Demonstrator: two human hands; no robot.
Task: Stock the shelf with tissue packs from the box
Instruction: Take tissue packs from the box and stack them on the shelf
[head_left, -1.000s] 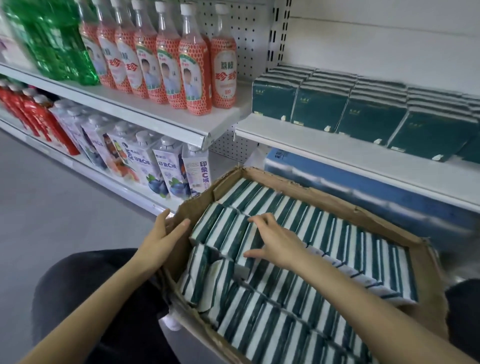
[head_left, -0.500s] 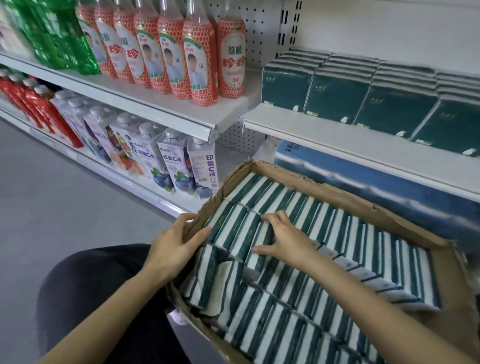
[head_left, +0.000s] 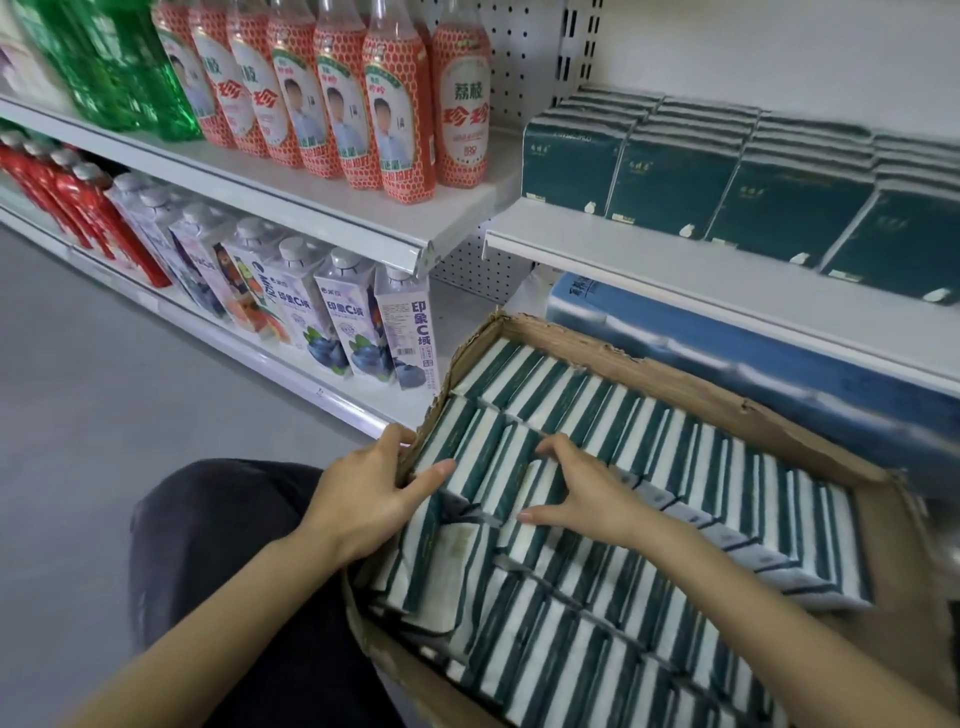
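Dozens of tissue packs (head_left: 675, 457) stand on edge in the box (head_left: 675, 376), rows jammed wall to wall, and both hands are at its left end. The left hand (head_left: 363, 499) clasps the left wall, fingers outside the cardboard and thumb hooked over the rim onto a pack. The right hand (head_left: 576, 493) arches over a clutch of packs in the middle row. It looks like a grip, though I can't tell how many it has.

Trouble could start right there. That row is tight, so a hard pull may drag neighbours up and spill them. The packs at the near left corner lean loosely and could flop into any gap. The torn cardboard wall looks soft and might buckle under that left hand.

The target shelf (head_left: 675, 260) sits just beyond the box's far wall. Stocked packs (head_left: 670, 182) fill it from the back, leaving only a bare strip along the front edge. Red-label bottles (head_left: 395, 130) crowd the neighbouring shelf's right end, so a wide swing could clip them. Blue bundles (head_left: 727, 353) fill the level below.
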